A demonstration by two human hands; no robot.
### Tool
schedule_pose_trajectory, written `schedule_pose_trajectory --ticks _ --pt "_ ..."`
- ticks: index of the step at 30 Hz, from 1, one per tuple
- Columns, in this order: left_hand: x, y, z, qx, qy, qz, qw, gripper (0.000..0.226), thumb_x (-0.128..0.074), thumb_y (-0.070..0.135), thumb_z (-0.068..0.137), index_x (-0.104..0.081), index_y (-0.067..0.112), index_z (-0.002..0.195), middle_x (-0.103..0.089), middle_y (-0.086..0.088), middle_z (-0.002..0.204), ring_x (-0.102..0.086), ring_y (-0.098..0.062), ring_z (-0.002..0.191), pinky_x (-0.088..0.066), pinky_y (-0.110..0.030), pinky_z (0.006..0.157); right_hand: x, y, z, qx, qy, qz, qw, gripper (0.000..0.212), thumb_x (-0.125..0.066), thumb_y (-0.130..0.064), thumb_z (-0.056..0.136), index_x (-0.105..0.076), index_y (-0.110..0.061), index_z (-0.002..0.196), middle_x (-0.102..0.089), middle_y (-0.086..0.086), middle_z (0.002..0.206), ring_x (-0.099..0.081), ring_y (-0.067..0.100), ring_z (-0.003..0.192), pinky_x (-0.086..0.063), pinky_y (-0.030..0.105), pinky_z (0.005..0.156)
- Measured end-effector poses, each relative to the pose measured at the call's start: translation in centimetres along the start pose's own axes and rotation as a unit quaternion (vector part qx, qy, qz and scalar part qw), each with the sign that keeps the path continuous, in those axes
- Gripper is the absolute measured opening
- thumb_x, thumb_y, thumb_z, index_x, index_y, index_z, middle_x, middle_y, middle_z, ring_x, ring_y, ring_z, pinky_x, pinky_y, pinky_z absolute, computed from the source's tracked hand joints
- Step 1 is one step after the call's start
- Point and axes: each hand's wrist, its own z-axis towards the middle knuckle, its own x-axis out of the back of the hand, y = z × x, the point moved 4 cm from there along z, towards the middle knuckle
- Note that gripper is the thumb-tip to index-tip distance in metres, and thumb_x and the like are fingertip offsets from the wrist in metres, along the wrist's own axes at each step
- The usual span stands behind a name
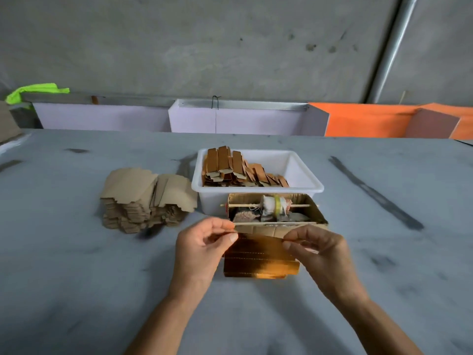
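Because the fingers covered both upper corners of the gold card sheet (258, 257), its top edge was partly hidden, and whether its lower edge touched the grey table (76, 265) could not be told. The left hand (204, 244) pinched the sheet's upper left corner between thumb and forefinger, and the right hand (317, 249) pinched the upper right corner in the same way. The sheet hung between them, glossy and creased in horizontal bands, just in front of the cardboard box (314, 213). It hid the lower part of that box's front wall. Both forearms were cut off by the bottom edge of the view.

Inside the open-topped cardboard box the dark clutter at the bottom was too murky to identify. A thin wooden stick (243, 205) ran across the box through its side walls and carried a white wound spool (271, 204) with a yellow band round it.

Directly behind it, touching or nearly so, stood a white plastic tub (304, 170). It held folded brown card pieces (235, 167), heaped high at its left side and sloping down toward the right.

Left of the tub lay a stack of flat tan cardboard blanks (148, 198).
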Motion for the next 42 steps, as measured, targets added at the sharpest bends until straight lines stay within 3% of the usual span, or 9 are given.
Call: schedule_pose_trajectory --ticks 2,6,12,16,18,23,30,37,42 --pt "-0.1 0.5 -0.6 -0.08 -0.014 0.083 0.993 0.028 -0.073 -0.006 0.072 -0.072 0.021 0.076 -0.071 0.01 0.073 -0.065 0.0 0.07 -0.048 -0.009 0.067 0.8 -0.3 -0.5 0.094 0.033 -0.101 0.99 0.024 -0.076 0.002 0.073 -0.07 -0.021 0.069 -0.068 -0.009 0.071 -0.061 0.004 0.076 -0.046 0.013 0.068" --pt "-0.6 0.4 -2.7 -0.239 -0.102 0.251 0.932 0.01 -0.071 0.005 0.069 -0.073 0.012 0.076 -0.066 0.008 0.074 -0.059 -0.005 0.072 -0.047 -0.02 0.067 0.9 0.2 -2.7 0.271 0.002 -0.25 0.929 0.017 -0.076 0.005 0.071 -0.069 -0.011 0.069 -0.064 -0.006 0.075 -0.061 0.018 0.076 -0.049 0.032 0.064" --pt "-0.8 -0.5 -5.6 -0.279 -0.2 0.351 0.871 0.004 -0.071 0.011 0.072 -0.07 0.013 0.069 -0.062 0.004 0.07 -0.055 -0.015 0.068 -0.044 -0.027 0.063 0.2 2.1 -6.0 0.3 -0.132 -0.353 0.877 0.022 -0.051 -0.025 0.09 -0.067 -0.02 0.076 -0.061 -0.009 0.081 -0.057 0.014 0.081 -0.042 0.028 0.07" --pt "-1.1 -0.8 -6.6 -0.273 -0.236 0.404 0.841 0.006 -0.073 0.021 0.065 -0.069 0.019 0.06 -0.06 0.006 0.064 -0.059 -0.017 0.063 -0.039 -0.025 0.065 0.0 2.0 -6.4 0.265 -0.17 -0.368 0.875 0.018 -0.057 -0.027 0.085 -0.071 -0.024 0.075 -0.062 -0.009 0.078 -0.059 0.014 0.078 -0.039 0.026 0.069" --pt "-1.1 -1.0 -6.9 -0.248 -0.246 0.4 0.847 0.006 -0.072 0.023 0.065 -0.07 0.02 0.061 -0.061 0.007 0.064 -0.059 -0.016 0.064 -0.038 -0.023 0.067 -0.1 1.9 -6.4 0.246 -0.177 -0.358 0.883 0.007 -0.07 -0.018 0.075 -0.072 -0.022 0.07 -0.063 -0.008 0.074 -0.062 0.017 0.076 -0.044 0.026 0.067" --pt "-1.0 -2.5 -6.7 -0.149 -0.241 0.363 0.888 0.005 -0.074 0.024 0.07 -0.073 0.02 0.066 -0.062 0.008 0.071 -0.051 -0.007 0.075 -0.038 -0.023 0.072 0.1 2.4 -6.4 0.174 -0.176 -0.316 0.916 0.017 -0.081 -0.002 0.066 -0.073 -0.016 0.069 -0.063 -0.004 0.073 -0.059 0.022 0.077 -0.051 0.037 0.063" --pt "-1.2 -3.5 -6.3 -0.032 -0.168 0.358 0.918 0.006 -0.076 0.022 0.075 -0.074 0.019 0.07 -0.058 0.01 0.084 -0.051 -0.011 0.091 -0.038 -0.031 0.088 -0.4 3.9 -6.0 0.017 -0.128 -0.308 0.942 0.006 -0.069 -0.019 0.08 -0.074 -0.016 0.079 -0.061 0.0 0.084 -0.045 0.015 0.094 -0.04 0.031 0.084" --pt "-1.4 -3.7 -6.2 0.025 -0.126 0.395 0.91 0.011 -0.075 0.028 0.073 -0.07 0.023 0.065 -0.05 0.017 0.082 -0.047 -0.009 0.094 -0.034 -0.026 0.09 -0.4 4.3 -5.1 -0.071 -0.096 -0.345 0.931 0.012 -0.066 -0.028 0.08 -0.074 -0.019 0.082 -0.061 -0.008 0.085 -0.045 0.01 0.098 -0.041 0.027 0.084" --pt "-1.4 -3.8 -6.1 0.061 -0.11 0.416 0.901 0.031 -0.073 0.033 0.072 -0.053 0.033 0.049 -0.048 0.021 0.081 -0.045 -0.006 0.094 -0.032 -0.025 0.091 -0.5 4.1 -4.6 -0.11 -0.117 -0.357 0.92 0.01 -0.07 -0.032 0.078 -0.072 -0.022 0.079 -0.057 -0.01 0.081 -0.046 0.013 0.098 -0.042 0.026 0.08"
